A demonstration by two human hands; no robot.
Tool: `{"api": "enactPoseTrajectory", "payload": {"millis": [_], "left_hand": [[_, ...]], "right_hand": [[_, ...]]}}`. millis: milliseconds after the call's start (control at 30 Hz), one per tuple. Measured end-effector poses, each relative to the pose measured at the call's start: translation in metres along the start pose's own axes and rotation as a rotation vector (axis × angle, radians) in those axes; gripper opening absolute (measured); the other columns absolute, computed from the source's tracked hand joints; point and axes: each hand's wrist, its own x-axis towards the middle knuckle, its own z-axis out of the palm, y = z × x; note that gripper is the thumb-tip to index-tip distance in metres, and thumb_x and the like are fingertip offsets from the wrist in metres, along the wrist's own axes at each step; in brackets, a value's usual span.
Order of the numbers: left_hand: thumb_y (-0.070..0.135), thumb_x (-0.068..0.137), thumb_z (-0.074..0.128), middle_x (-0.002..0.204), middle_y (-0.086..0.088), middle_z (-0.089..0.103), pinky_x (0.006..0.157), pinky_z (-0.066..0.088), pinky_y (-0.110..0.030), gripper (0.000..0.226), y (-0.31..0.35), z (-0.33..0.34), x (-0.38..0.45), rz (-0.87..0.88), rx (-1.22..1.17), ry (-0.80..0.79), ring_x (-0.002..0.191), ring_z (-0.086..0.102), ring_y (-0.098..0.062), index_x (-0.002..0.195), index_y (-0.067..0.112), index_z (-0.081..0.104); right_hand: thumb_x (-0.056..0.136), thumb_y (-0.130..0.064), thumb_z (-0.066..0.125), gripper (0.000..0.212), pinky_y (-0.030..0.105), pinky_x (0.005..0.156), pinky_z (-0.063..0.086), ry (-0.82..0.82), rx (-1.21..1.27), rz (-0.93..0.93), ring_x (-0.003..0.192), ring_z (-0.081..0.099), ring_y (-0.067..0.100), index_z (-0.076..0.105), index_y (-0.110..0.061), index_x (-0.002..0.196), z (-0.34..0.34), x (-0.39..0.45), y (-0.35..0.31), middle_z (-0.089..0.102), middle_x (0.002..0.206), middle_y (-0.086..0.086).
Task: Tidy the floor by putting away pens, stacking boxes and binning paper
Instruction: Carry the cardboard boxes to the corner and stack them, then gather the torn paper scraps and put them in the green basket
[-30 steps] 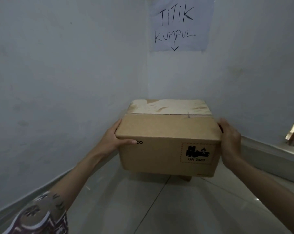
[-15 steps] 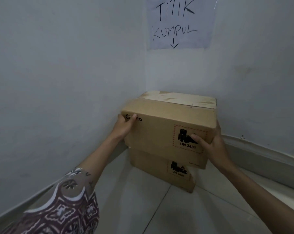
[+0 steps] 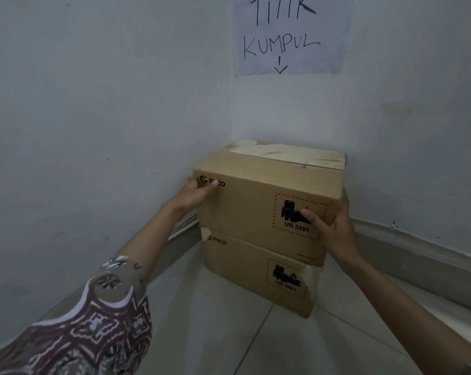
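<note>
Two brown cardboard boxes stand stacked in the room's corner. The upper box (image 3: 258, 201) rests on the lower box (image 3: 245, 269), turned slightly off its edges. Both carry a PICO logo and a UN 3481 label. My left hand (image 3: 195, 192) grips the upper box at its left front corner, thumb across the front face. My right hand (image 3: 329, 226) holds its right side, thumb lying on the label. The fingers of both hands are hidden behind the box.
White walls meet just behind the stack, with a skirting board (image 3: 418, 253) along the right wall. A paper sign (image 3: 291, 36) reading "TITIK KUMPUL" with a down arrow hangs above. Pale floor tiles (image 3: 229, 334) stretch in front of the boxes.
The upper box came down from mid-air onto the lower box and now sits on it. Both hands stayed on its sides, my right thumb shifting onto the front label.
</note>
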Motion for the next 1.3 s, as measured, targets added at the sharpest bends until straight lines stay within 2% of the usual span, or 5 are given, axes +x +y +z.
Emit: {"api": "enactPoseTrajectory", "payload": {"millis": [167,400,733,867,1300], "left_hand": [[0.028,0.096,0.046,0.144,-0.006,0.041,0.095,0.034,-0.028,0.049,-0.002,0.009,-0.029,0.001,-0.031,0.067,0.133,0.039,-0.024,0.140,0.009,0.034],[0.029,0.092,0.054,0.145,-0.015,0.038,0.099,0.036,-0.031,0.059,-0.046,0.008,-0.090,-0.107,0.101,0.212,0.130,0.041,-0.028,0.141,0.005,0.030],[0.020,0.086,0.063,0.132,-0.016,0.048,0.092,0.037,-0.026,0.051,-0.083,-0.055,-0.237,-0.245,0.438,0.091,0.121,0.048,-0.027,0.129,0.001,0.044],[0.025,0.084,0.066,0.130,-0.015,0.050,0.085,0.036,-0.025,0.049,-0.107,-0.092,-0.302,-0.313,0.523,0.054,0.112,0.049,-0.025,0.124,0.004,0.047],[0.031,0.086,0.062,0.140,-0.016,0.037,0.105,0.035,-0.038,0.060,-0.239,-0.130,-0.515,-0.733,0.644,-0.013,0.128,0.039,-0.029,0.134,0.007,0.036]], "right_hand": [[0.074,-0.041,0.073,0.081,0.047,0.104,0.042,0.009,-0.087,0.024,0.125,0.046,0.016,0.026,-0.028,0.139,-0.001,-0.020,-0.010,0.043,0.139,-0.001],[0.088,-0.020,0.061,0.072,0.038,0.116,0.011,0.153,-0.353,-0.071,0.143,0.002,0.016,0.018,-0.016,0.146,0.029,-0.088,-0.034,0.002,0.156,0.006],[0.092,-0.027,0.054,0.051,0.035,0.108,0.026,-0.461,-0.334,0.323,0.135,0.026,0.025,0.037,-0.012,0.137,0.094,-0.187,-0.078,0.028,0.146,0.009],[0.090,-0.026,0.058,0.044,0.035,0.105,0.032,-0.649,-0.370,0.307,0.131,0.033,0.028,0.045,-0.009,0.128,0.129,-0.223,-0.079,0.034,0.141,0.014],[0.088,-0.024,0.061,0.046,0.026,0.089,0.039,-1.375,-0.532,0.110,0.117,0.045,0.027,0.045,-0.007,0.127,0.253,-0.387,-0.065,0.043,0.131,0.016]]}}
